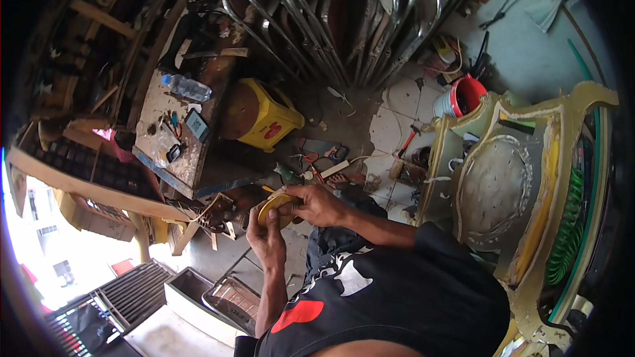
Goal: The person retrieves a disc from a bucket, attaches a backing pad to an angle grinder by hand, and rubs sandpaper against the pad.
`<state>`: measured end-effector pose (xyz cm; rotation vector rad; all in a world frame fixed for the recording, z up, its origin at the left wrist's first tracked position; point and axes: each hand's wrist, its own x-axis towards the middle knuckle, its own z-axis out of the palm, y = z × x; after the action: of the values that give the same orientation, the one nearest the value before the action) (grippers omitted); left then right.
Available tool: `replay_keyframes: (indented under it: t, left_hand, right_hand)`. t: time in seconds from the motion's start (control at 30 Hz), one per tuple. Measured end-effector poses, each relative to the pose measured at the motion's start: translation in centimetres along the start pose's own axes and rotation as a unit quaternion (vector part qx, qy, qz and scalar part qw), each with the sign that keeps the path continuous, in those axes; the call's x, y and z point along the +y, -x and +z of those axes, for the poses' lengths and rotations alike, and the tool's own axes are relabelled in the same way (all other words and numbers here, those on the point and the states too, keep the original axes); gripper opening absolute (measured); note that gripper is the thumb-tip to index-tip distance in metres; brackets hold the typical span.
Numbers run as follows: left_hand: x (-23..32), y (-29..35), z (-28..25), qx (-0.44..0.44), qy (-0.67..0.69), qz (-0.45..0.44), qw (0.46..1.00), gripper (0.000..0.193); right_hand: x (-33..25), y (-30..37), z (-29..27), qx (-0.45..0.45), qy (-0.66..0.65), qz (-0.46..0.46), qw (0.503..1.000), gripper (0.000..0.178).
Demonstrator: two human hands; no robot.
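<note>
In front of my body I hold a flat, round yellow disc (270,207); its exact kind I cannot make out. My left hand (267,241) grips it from below, the thumb pressed against its face. From the right, my right hand (316,204) closes on the disc's upper right side, partly covering it. Both hands are close together above the floor, near my knees. Beyond them on the floor lie a handsaw (322,148), a green bottle (286,173) and pliers with red handles (308,157).
A worn workbench (216,92) with a plastic bottle (187,87) stands to the left, beside a yellow stool (273,116). Metal chair frames (331,33) are stacked ahead. Right are a red bucket (468,96), a hammer (409,139) and an ornate gold chair frame (539,215).
</note>
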<state>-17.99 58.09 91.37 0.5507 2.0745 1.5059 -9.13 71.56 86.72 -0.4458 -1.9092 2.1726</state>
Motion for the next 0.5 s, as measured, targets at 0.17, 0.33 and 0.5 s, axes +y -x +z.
replay_keyframes:
  t: [0.17, 0.33, 0.5]
  left_hand:
    - [0.3, -1.7, -0.5, -0.093, 0.058, -0.096, 0.989, 0.038]
    - [-1.8, -1.3, 0.5, -0.035, -0.06, -0.081, 0.994, 0.031]
    - [-3.7, -1.2, 1.0, 0.001, -0.045, -0.086, 0.995, 0.029]
  right_hand:
    - [2.1, -0.2, -1.4, -0.02, -0.179, 0.06, 0.982, 0.041]
    - [3.4, 0.0, 1.1, 0.146, 0.007, -0.05, 0.988, 0.033]
    - [6.5, 0.1, 1.6, 0.118, -0.047, 0.013, 0.992, 0.029]
